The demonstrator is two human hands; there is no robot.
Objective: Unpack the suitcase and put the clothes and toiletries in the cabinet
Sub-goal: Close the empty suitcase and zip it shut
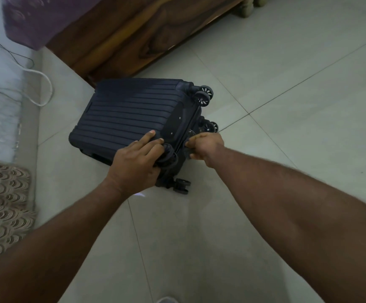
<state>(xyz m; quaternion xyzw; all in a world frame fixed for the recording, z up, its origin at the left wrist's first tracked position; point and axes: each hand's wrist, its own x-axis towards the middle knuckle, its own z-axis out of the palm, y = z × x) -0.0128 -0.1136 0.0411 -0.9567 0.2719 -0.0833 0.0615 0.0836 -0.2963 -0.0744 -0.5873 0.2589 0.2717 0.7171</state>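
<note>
A dark navy ribbed hard-shell suitcase [129, 112] lies flat on the tiled floor, closed, its wheeled end toward me. My left hand [136, 159] grips the near corner of the case around a wheel, with two fingertips resting on the lid. My right hand [203, 146] is curled at the seam on the wheeled end and pinches a small zipper pull [191, 133]. The case's contents are hidden. No cabinet is in view.
A wooden bed frame [120, 40] with a purple mattress runs across the top, just behind the suitcase. A white cable [46, 88] loops on the floor at left. A patterned mat [2, 206] lies at lower left. Pale floor tiles [287, 106] spread to the right.
</note>
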